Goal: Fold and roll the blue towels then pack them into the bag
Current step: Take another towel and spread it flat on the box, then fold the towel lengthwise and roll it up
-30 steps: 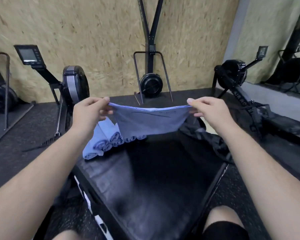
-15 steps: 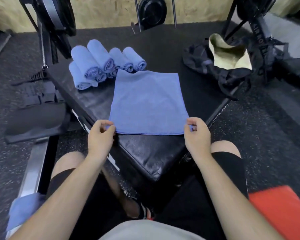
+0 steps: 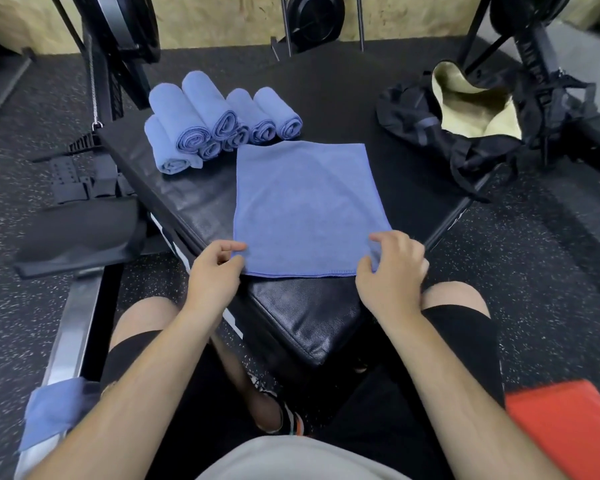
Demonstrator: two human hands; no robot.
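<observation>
- a blue towel [image 3: 305,206] is laid flat on a black padded box [image 3: 302,313] at the centre of the frame.
- its near left corner is pinched between thumb and fingers of the left hand [image 3: 215,271].
- its near right corner is covered by the right hand [image 3: 390,268], fingers loosely curled; whether cloth is gripped cannot be told.
- a pile of rolled towels [image 3: 219,123] is seen at upper left, just beyond the flat towel's far edge.
- an open black bag [image 3: 465,112] with pale lining is seen at upper right, well apart.
- judged best: corners matched squarely, creases smoothed, then rolled tightly and evenly.
- white lettering on a machine frame [image 3: 534,46] at upper right is too blurred to be read; no other writing is legible.
</observation>
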